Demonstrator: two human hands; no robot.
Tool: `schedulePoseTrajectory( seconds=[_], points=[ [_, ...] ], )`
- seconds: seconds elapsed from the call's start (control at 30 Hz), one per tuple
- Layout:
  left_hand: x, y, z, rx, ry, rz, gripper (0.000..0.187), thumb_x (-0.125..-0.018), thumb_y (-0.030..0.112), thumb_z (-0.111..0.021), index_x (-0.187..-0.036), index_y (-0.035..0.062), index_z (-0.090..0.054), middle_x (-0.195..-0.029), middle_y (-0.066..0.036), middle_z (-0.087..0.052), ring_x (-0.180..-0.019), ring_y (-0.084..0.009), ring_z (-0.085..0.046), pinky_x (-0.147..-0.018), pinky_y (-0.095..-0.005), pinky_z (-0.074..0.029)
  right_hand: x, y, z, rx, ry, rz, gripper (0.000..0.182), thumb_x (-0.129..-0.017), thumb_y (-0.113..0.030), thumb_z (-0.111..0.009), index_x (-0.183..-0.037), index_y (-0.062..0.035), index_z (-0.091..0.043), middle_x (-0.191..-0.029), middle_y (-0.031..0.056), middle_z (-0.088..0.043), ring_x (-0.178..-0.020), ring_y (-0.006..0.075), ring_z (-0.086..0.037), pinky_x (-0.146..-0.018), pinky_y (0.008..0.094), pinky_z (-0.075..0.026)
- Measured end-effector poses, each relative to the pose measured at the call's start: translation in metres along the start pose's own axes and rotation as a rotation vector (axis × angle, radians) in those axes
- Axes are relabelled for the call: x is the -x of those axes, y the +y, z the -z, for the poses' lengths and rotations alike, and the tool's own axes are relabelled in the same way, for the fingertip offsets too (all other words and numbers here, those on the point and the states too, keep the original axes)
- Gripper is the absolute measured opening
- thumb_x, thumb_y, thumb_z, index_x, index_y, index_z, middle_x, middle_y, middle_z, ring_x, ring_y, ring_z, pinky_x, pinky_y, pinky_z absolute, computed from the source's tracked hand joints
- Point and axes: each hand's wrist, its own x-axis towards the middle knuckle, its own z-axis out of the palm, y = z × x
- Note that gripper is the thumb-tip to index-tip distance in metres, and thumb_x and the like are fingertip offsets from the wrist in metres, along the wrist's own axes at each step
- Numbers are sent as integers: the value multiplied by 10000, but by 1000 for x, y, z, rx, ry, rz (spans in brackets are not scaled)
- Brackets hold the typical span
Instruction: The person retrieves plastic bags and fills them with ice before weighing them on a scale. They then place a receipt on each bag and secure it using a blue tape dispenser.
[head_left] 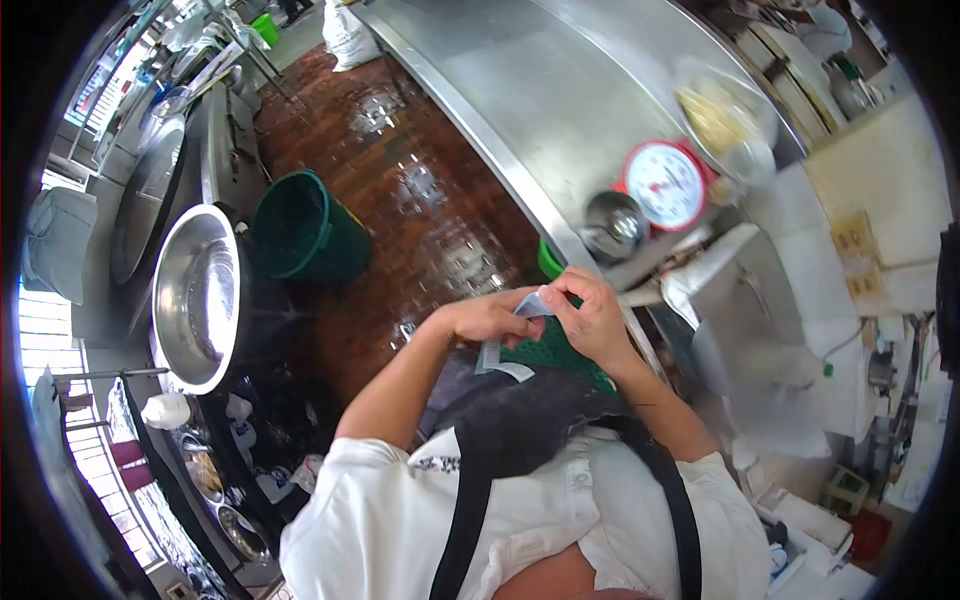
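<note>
Both hands meet in front of my body, above a dark apron (530, 420). They share a small, pale, translucent piece of plastic (534, 305). My left hand (490, 318) has its fingers curled round the plastic, and part of it hangs below them near a white strip (513, 372). The thumb and fingers of my right hand (590, 315) pinch its upper end. Behind the hands, a green basket (560, 355) is partly hidden.
A steel table (480, 130) bears a red scale (664, 186), a metal bowl (613, 226) and a bag of pale food (715, 118). To the left are a green bin (300, 230) and a large steel basin (197, 300). The brown floor (400, 170) has shiny patches.
</note>
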Motion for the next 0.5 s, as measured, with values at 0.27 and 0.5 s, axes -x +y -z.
schedulePoseTrajectory(
  seconds=[0.27,0.5],
  points=[
    [197,0,157,-47,479,-77,226,-1071,143,-532,-1117,-6,-696,-1058,-74,-749,-948,-136,-680,-890,-329,-545,-190,-54,-148,-133,-48,-147,198,-954,-185,-718,-902,2,-679,-790,87,-674,-750,181,-637,-699,326,-490],
    [220,39,268,-441,414,-49,346,-1003,201,-656,-1321,63,-639,-1157,-60,-749,-1119,-181,-652,-1025,-359,-480,-301,-42,-185,-112,-114,-35,122,-926,-116,-716,-930,5,-700,-844,124,-665,-792,253,-660,-735,346,-509]
  ],
)
